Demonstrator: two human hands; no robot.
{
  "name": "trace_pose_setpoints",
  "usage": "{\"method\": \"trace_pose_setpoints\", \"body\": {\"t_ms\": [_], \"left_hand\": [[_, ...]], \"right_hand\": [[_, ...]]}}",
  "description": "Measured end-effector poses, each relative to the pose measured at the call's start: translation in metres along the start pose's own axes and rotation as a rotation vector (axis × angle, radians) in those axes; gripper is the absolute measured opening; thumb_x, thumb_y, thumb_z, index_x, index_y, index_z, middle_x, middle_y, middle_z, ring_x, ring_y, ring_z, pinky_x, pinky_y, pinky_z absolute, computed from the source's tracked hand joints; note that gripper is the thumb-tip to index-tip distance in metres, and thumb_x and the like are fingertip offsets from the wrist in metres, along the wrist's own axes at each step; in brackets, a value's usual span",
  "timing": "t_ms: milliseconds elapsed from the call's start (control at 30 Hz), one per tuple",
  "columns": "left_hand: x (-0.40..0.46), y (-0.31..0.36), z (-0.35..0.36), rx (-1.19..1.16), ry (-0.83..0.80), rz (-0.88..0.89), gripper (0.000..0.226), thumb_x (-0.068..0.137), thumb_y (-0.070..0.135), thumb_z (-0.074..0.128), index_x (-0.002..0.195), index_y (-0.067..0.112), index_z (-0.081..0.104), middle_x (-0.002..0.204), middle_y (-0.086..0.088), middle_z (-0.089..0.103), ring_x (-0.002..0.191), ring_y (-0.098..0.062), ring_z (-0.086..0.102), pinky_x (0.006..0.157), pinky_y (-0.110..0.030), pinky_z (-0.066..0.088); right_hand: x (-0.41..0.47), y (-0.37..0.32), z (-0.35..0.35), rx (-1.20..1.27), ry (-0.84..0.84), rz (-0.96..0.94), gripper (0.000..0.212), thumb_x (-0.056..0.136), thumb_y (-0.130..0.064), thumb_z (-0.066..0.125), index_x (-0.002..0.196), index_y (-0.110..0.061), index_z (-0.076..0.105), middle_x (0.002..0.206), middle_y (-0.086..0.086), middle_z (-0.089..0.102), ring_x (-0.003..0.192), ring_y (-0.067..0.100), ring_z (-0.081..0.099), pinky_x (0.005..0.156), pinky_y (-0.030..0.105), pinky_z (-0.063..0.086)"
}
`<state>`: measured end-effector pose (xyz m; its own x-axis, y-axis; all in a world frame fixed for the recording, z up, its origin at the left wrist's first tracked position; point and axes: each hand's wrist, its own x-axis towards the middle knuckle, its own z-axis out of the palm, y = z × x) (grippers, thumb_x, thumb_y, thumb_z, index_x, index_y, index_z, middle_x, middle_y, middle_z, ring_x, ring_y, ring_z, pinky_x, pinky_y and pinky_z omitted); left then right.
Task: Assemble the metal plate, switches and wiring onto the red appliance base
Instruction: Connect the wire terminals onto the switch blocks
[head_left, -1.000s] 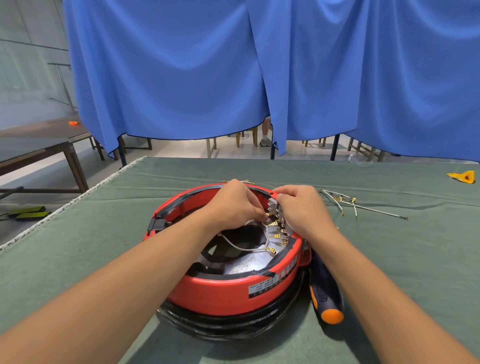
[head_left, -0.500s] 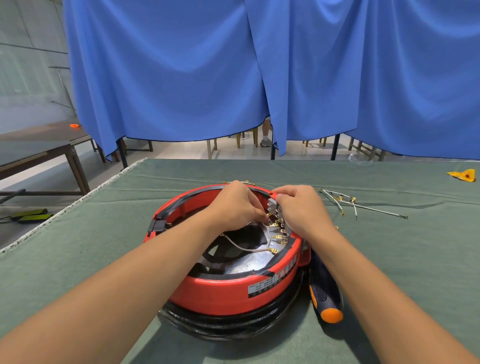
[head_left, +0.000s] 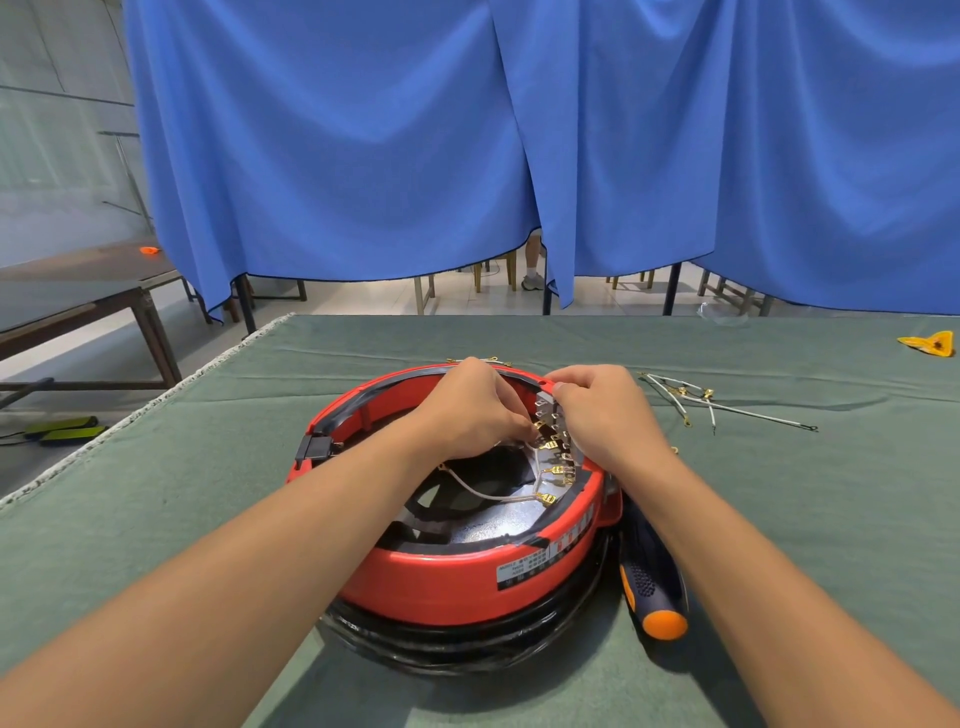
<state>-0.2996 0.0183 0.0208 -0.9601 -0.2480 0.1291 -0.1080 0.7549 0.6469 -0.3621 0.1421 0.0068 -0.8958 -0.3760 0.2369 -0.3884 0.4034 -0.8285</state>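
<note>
The round red appliance base (head_left: 447, 571) lies upside down on the green table cloth (head_left: 156, 519), with a shiny metal plate (head_left: 483, 530) inside it. A row of switches (head_left: 558, 447) with brass terminals runs along its inner right wall. White wires (head_left: 488, 493) with gold connectors lead to those terminals. My left hand (head_left: 467, 405) reaches into the base and pinches a wire connector at the switch row. My right hand (head_left: 608, 415) grips the switch block from the right side, fingers curled over its top.
A screwdriver (head_left: 652, 582) with a black and orange handle lies right of the base, under my right forearm. Several loose white wires (head_left: 717, 410) lie further right. A yellow scrap (head_left: 930, 343) sits at the far right. Blue curtains hang behind the table.
Both hands stay at the switch row; my left hand has shifted slightly as its fingers work the connector. The base has not moved.
</note>
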Motion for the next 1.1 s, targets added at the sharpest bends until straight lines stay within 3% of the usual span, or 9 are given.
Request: {"method": "trace_pose_setpoints", "body": {"t_ms": [133,300,467,767,967,1100], "left_hand": [[-0.0001,0.0001,0.0005,0.013,0.008,0.000,0.005,0.080,0.016,0.074,0.081,0.015,0.078,0.069,0.007,0.069,0.063,-0.004,0.061,0.047,-0.006,0.040],[0.0011,0.0006,0.0006,0.025,0.003,0.000,0.007,0.080,0.016,0.074,0.083,0.013,0.078,0.068,0.007,0.068,0.063,-0.004,0.060,0.050,-0.008,0.039],[0.0023,0.0013,0.0013,0.021,0.012,0.014,0.005,0.079,0.013,0.074,0.080,0.011,0.078,0.044,0.017,0.056,0.044,0.006,0.053,0.042,-0.005,0.035],[0.0016,0.0035,0.0054,0.058,0.049,0.023,0.005,0.079,0.013,0.074,0.082,0.010,0.078,0.078,-0.005,0.073,0.068,-0.010,0.061,0.056,-0.016,0.040],[0.0010,0.0059,0.0086,0.044,0.070,0.006,0.007,0.081,0.012,0.073,0.083,0.007,0.078,0.077,-0.007,0.072,0.067,-0.014,0.061,0.062,-0.025,0.046],[0.0002,0.0086,0.0087,0.044,0.075,-0.005,0.009,0.082,0.012,0.072,0.085,0.006,0.077,0.065,0.001,0.065,0.060,-0.009,0.056,0.056,-0.020,0.040]], "right_hand": [[-0.0003,-0.0002,-0.0001,-0.001,-0.004,0.004,0.027,0.094,-0.013,0.047,0.104,-0.016,0.072,0.085,-0.002,0.065,0.079,0.015,0.059,0.068,0.028,0.042],[-0.0012,-0.0012,-0.0007,0.000,-0.005,0.003,0.027,0.094,-0.014,0.047,0.106,-0.016,0.072,0.092,0.000,0.067,0.088,0.019,0.061,0.073,0.030,0.045],[-0.0009,-0.0007,-0.0011,-0.004,0.000,0.000,0.027,0.094,-0.013,0.047,0.105,-0.015,0.072,0.088,-0.001,0.065,0.085,0.018,0.060,0.071,0.028,0.042],[-0.0019,-0.0014,-0.0015,-0.029,0.013,-0.007,0.028,0.093,-0.012,0.048,0.105,-0.016,0.073,0.092,0.002,0.069,0.091,0.021,0.062,0.076,0.030,0.046],[-0.0034,-0.0024,-0.0024,-0.050,0.018,-0.015,0.028,0.092,-0.012,0.048,0.103,-0.017,0.073,0.086,-0.002,0.066,0.092,0.023,0.062,0.080,0.034,0.049],[-0.0031,-0.0032,-0.0022,-0.064,0.016,-0.021,0.029,0.092,-0.012,0.047,0.104,-0.017,0.073,0.097,0.002,0.070,0.094,0.022,0.061,0.080,0.033,0.048]]}}
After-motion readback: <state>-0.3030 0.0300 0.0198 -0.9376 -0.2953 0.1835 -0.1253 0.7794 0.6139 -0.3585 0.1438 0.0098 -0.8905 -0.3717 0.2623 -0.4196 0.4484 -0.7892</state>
